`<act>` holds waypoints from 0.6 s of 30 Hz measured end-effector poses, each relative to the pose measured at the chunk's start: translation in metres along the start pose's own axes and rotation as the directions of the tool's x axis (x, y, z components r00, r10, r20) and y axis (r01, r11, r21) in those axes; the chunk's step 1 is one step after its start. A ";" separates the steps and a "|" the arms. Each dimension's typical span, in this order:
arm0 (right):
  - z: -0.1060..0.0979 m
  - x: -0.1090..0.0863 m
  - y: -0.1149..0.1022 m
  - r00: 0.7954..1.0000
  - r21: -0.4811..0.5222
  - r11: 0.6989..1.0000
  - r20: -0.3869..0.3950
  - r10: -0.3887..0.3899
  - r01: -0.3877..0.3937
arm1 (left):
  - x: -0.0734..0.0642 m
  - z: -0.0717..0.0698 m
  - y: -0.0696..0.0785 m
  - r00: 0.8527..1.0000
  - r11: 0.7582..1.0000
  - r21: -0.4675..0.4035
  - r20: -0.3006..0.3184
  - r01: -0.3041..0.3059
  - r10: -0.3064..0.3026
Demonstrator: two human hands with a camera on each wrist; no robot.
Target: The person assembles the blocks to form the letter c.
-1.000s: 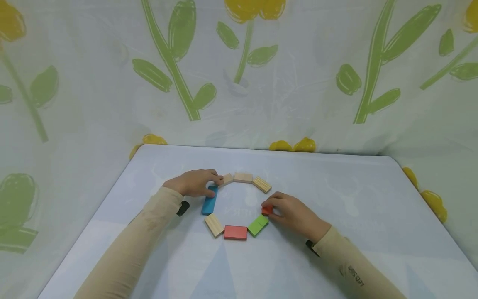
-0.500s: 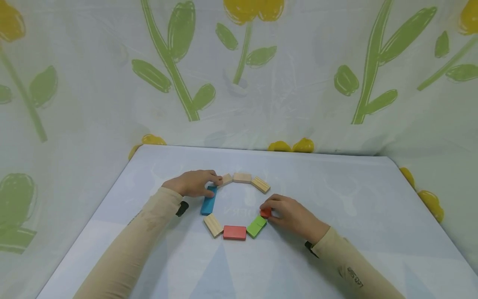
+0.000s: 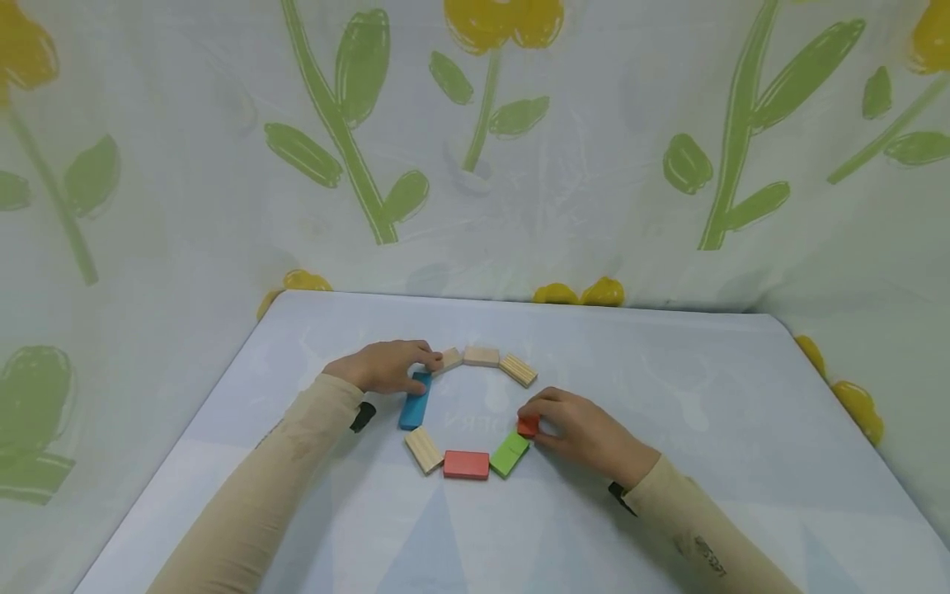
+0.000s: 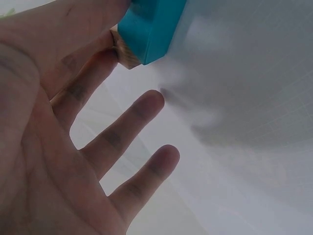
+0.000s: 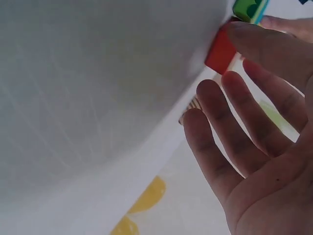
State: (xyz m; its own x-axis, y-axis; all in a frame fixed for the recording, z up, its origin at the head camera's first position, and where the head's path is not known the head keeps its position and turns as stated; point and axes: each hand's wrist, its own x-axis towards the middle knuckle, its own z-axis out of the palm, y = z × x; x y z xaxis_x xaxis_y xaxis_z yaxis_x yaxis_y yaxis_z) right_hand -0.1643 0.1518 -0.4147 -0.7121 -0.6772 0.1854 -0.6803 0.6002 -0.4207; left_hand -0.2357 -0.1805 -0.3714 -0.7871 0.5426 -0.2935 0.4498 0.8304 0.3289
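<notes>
Wooden blocks lie in a ring in the head view. My left hand [image 3: 386,365] is at its far left, thumb at the end of a blue block [image 3: 415,406] and a fingertip touching a pale wooden block [image 3: 449,360]. In the left wrist view the other fingers spread loosely beside the blue block [image 4: 152,30]. On the ring's right side my right hand [image 3: 590,433] pinches a small red block [image 3: 528,426] between thumb and fingers. That red block [image 5: 222,51] meets the end of a green block [image 3: 510,454]. Part of it is hidden by the hand.
Along the near side lie a natural wood block [image 3: 424,450] and a longer red block [image 3: 466,465]. A plain wood block [image 3: 482,356] and a ridged wood block [image 3: 518,370] form the far side. The white table [image 3: 712,412] meets a flower-print cloth [image 3: 594,165] behind.
The view shifts slightly. Both hands and the blocks stay nearly where they were; the right hand keeps hold of the small red block.
</notes>
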 end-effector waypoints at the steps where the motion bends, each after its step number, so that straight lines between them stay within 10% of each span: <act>1: -0.002 -0.001 0.000 1.000 -0.003 1.000 -0.005 0.001 -0.001 | 0.000 0.000 0.000 1.000 1.000 -0.001 -0.001 0.000 0.000; 10: -0.016 -0.010 0.005 0.987 -0.053 0.992 -0.112 0.112 -0.118 | -0.001 0.003 0.000 1.000 1.000 -0.013 0.005 0.026 -0.026; 18: -0.033 -0.022 0.045 0.913 -0.148 0.943 -0.333 0.237 -0.298 | -0.001 0.003 -0.001 1.000 0.999 -0.023 0.000 0.023 -0.024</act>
State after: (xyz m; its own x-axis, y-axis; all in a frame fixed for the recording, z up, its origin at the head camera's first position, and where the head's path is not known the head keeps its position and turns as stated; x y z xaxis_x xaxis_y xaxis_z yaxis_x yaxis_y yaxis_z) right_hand -0.1851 0.2081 -0.4081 -0.8687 -0.3341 0.3657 -0.4546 0.8311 -0.3204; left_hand -0.2342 -0.1810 -0.3739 -0.7975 0.5229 -0.3009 0.4213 0.8398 0.3425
